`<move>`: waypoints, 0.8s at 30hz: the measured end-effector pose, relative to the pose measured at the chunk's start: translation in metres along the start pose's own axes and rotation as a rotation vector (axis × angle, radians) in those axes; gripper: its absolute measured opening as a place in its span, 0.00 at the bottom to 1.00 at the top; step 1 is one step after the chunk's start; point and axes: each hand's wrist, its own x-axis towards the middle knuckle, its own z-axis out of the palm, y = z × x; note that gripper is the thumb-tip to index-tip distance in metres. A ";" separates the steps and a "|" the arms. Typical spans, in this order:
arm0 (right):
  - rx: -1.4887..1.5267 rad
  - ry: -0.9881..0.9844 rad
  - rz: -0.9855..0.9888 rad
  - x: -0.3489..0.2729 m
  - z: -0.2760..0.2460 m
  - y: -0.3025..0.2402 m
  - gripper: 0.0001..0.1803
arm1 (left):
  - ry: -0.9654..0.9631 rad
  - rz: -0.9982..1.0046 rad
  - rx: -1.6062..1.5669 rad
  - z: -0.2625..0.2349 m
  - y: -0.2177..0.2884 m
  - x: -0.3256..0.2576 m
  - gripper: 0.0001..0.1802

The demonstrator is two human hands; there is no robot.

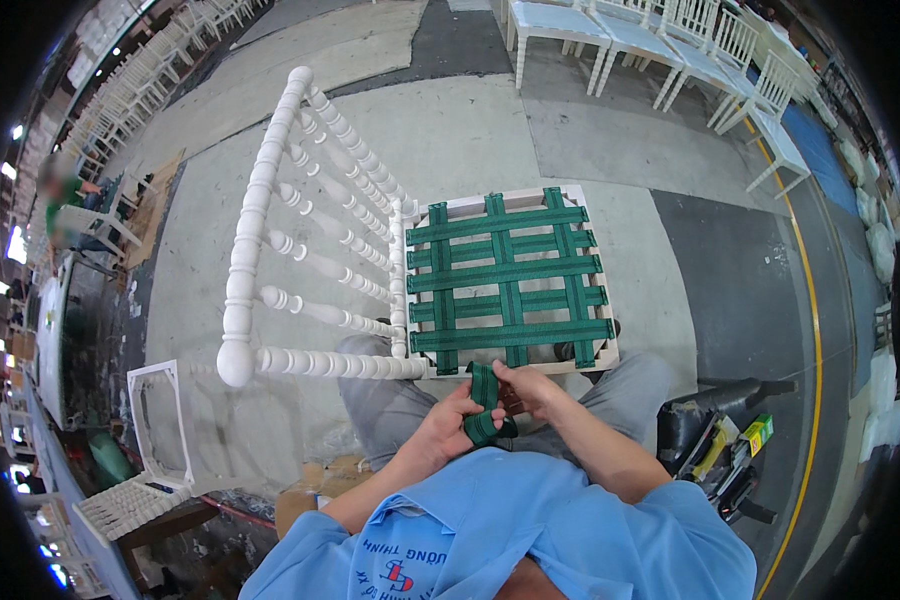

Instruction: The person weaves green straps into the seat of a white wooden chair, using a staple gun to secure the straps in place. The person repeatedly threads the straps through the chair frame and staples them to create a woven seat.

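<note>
Though webbing (pixel 507 268) crosses the chair (pixel 238 290) seat (pixel 608 355) both ways, one strap (pixel 483 385) is loose just beside its near edge. The left hand (pixel 446 418) and right hand (pixel 532 391), fingers curled closed, hold it.

Clock read from mid-view. Two hands, left (pixel 445 418) and right (pixel 532 390), gripped one loose strap (pixel 482 385) at six o'clock. One seat frame (pixel 608 356) at centre bore eight green straps (pixel 510 297): three ran twelve-to-six, five crossed them. One white backrest (pixel 238 280), ten o'clock, held five spindles (pixel 335 271). Further out: one co-worker (pixel 75 192), between nine and ten; one green-and-yellow box (pixel 759 433), four o'clock.
</note>
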 end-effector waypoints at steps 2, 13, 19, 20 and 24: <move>0.086 0.019 -0.147 0.005 0.010 -0.001 0.17 | 0.050 -0.018 0.110 0.004 -0.001 -0.001 0.30; 0.121 0.045 -0.129 0.020 0.009 0.015 0.10 | 0.254 0.332 0.474 -0.016 0.007 0.045 0.22; -0.114 0.208 -0.270 0.023 0.008 0.015 0.12 | 0.387 0.233 0.429 -0.024 0.021 0.086 0.16; -0.133 0.223 -0.362 0.024 0.006 0.012 0.12 | 0.404 0.211 0.403 -0.024 0.025 0.090 0.15; -0.475 0.434 -0.659 0.028 -0.008 -0.013 0.12 | 0.410 0.138 0.372 -0.023 0.038 0.099 0.16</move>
